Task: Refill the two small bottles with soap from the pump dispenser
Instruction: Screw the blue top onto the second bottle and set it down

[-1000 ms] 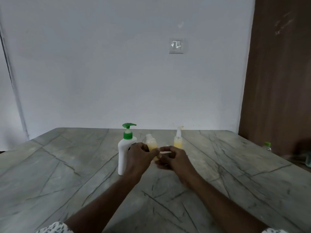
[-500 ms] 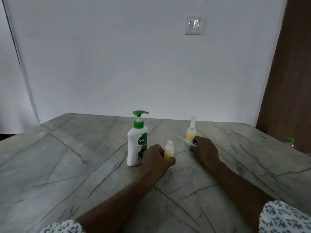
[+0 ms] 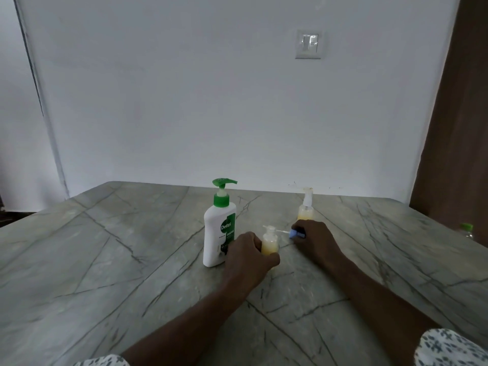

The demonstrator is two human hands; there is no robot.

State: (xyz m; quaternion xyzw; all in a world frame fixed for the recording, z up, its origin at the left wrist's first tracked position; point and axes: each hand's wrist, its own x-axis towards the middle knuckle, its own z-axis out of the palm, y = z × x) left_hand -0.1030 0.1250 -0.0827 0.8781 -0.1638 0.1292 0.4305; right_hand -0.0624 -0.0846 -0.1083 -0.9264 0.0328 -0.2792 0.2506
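Head view: dispenser [image 3: 220, 228] beside left hand [image 3: 248, 256] gripping open bottle [image 3: 270, 241]; right hand [image 3: 315, 240] clasps blue cap [image 3: 297, 233], second bottle [image 3: 306, 207] behind; layout unchanged.

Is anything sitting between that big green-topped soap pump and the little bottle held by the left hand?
Only the left hand itself. It wraps the small open bottle right beside the pump dispenser; no other object sits between them.

white wall [image 3: 211, 101], marble table [image 3: 105, 260]

Two small bottles [image 3: 270, 243] [image 3: 305, 207], one pump dispenser [image 3: 219, 228], one removed spray cap [image 3: 297, 234], two hands [image 3: 248, 256] [image 3: 315, 240].
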